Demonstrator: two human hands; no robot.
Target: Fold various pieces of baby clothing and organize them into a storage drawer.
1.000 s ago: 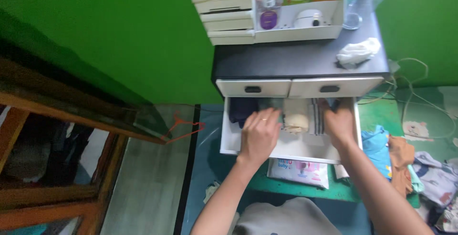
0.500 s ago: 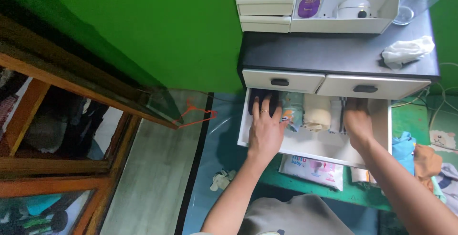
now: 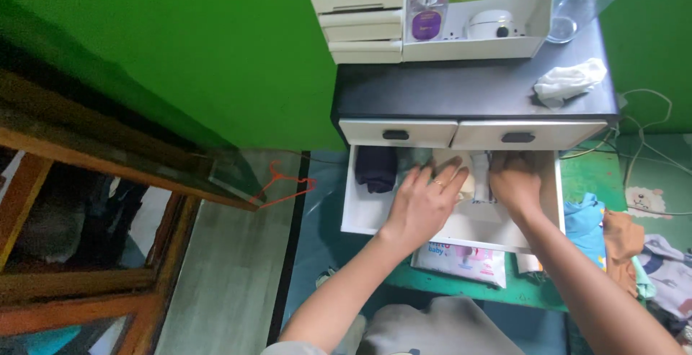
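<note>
Open white drawer, pulled out below the black-topped cabinet; all positions given from this drawer. Contents: rolled and folded clothes stood in a row across its back half. At its left end, a dark navy rolled garment, long axis running front to back, one end toward the cabinet face. In the middle, a pale cream rolled garment, partly covered; its axis appears to run the same way, though little of it shows. Left hand: flat and spread, palm down, fingers resting on the clothes in the middle of the drawer, a ring on one finger; it presses rather than grips. Right hand: curled over the clothes at the drawer's right end; whether it pinches cloth cannot be told. Handling, as a judgement: soft, light, limp fabric, not fragile, not slippery; a roll would likely loosen if lifted by one edge, so best taken around its middle. In front of the drawer, on the green floor, a flat wipes packet. On the cabinet above, a crumpled white cloth.
</note>
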